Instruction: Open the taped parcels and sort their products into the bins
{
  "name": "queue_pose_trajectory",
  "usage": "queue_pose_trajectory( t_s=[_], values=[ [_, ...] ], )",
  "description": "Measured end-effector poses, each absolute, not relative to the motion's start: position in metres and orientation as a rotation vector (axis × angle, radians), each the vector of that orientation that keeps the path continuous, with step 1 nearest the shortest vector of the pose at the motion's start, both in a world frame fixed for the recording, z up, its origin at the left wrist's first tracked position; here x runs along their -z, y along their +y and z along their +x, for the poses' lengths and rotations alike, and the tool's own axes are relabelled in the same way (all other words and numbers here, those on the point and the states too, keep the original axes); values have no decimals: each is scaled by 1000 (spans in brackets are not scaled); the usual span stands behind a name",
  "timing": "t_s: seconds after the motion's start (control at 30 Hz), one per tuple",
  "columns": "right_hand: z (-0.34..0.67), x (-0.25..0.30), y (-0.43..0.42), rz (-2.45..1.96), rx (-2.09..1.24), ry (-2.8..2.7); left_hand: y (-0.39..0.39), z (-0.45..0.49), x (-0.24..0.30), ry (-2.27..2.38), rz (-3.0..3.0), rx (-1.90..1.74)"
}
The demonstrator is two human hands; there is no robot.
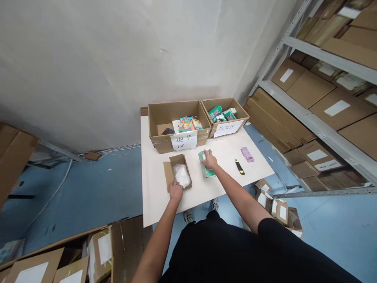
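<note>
A small open cardboard box (171, 174) with white packing material inside stands on the white table (153, 196). My left hand (176, 191) rests on its near edge, fingers curled on the rim. My right hand (209, 160) lies on top of a green packet (206, 169) that sits flat on the table just right of the small box; the fingers look bent over its far end.
Two larger labelled cardboard boxes stand at the table's back: the left one (165, 118) holds colourful packs, the right one (235, 125) green packs. A yellow-black utility knife (239, 166) lies right of the packet. Metal shelving (318, 125) with cartons stands at right; cartons on the floor.
</note>
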State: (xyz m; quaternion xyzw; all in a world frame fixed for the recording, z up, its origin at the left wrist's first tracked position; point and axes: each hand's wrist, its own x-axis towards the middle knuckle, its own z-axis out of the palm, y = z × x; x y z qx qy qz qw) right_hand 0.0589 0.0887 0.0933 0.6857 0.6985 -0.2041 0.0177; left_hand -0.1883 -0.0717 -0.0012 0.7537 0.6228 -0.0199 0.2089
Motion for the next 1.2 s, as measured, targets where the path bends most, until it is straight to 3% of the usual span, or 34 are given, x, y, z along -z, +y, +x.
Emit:
queue_pose_trajectory(
  t_s=[0.2,0.57,0.83,0.97,1.2],
  values=[
    [62,-21,62,2059,843,1894,-74,-203,-11,1844,2134,105],
    [84,44,-45,2145,854,1885,-69,-192,-31,1807,2026,18],
    [104,46,2,2187,849,1978,-84,-117,-34,1949,1938,-659],
    [128,52,15,2235,1093,2058,-71,-51,-14,1670,1802,-719],
    [157,61,25,2329,1868,1759,-13,13,33,1594,1121,-604]
  ],
)
